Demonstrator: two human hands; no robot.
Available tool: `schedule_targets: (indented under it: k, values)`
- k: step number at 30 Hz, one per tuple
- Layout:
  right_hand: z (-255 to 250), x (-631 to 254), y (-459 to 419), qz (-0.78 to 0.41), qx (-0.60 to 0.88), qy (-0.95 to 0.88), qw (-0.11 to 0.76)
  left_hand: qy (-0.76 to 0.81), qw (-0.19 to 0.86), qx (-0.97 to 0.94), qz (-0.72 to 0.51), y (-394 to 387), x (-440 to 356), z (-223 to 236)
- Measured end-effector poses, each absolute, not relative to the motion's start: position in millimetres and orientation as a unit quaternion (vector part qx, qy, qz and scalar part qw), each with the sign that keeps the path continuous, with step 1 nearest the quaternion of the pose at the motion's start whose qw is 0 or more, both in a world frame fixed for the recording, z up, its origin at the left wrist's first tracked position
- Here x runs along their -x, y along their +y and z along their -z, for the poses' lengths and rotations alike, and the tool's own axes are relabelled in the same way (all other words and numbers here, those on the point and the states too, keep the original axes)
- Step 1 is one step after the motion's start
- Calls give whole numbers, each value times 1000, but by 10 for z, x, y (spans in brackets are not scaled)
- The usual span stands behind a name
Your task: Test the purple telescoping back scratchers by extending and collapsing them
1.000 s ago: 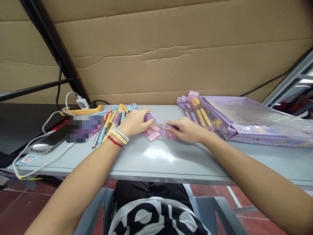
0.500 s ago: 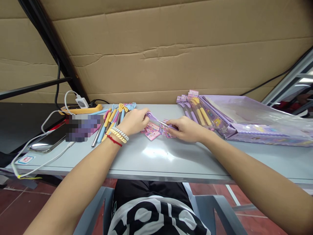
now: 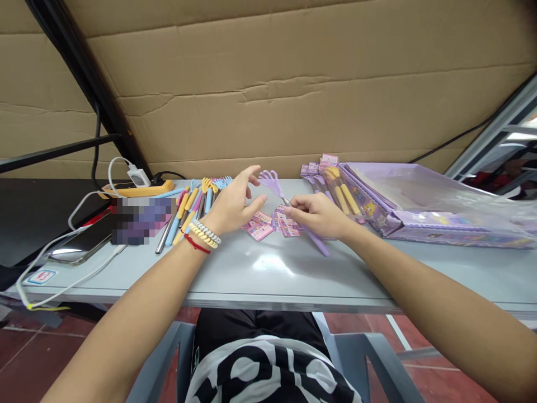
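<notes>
The grey desk (image 3: 260,280) has bare room along its near edge. A purple packaging box (image 3: 423,218) lies right, loose scratchers (image 3: 191,207) left, pink cards (image 3: 268,224) between. The right hand (image 3: 321,215) pinches the purple back scratcher (image 3: 289,210), tilted above the cards; the left hand (image 3: 232,204) hovers beside it, fingers spread, holding nothing.

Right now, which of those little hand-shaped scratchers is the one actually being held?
The purple scratcher, gripped by the right hand; the other loose scratchers lie bunched on the table, beyond the open left hand.
</notes>
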State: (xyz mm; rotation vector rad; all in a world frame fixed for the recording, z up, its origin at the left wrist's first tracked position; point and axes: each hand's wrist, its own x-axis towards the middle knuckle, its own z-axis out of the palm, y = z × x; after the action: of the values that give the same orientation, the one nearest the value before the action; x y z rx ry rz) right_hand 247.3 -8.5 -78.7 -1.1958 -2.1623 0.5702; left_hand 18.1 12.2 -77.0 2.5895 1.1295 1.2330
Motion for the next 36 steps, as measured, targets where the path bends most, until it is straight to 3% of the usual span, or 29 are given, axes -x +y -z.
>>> schedule_targets:
  k: [8,15,21,27,36]
  values:
    - [733,-2480,-75,-441,410,-671,433,358,50,-884,-297,105,-169,741]
    - [782,-2406,-54,-568,358,-576,465,311,142,-905,-252,38,-234,721]
    - [852,-2329,-64,-604,336,-572,441,321,122,-905,-250,-3,-335,780]
    - [842,-2342,-50,-542,333,-562,528,336,77,-903,-257,7,-350,810]
    - [836,-2317,-77,-494,351,-610,511,379,41,-889,-254,-43,-406,805]
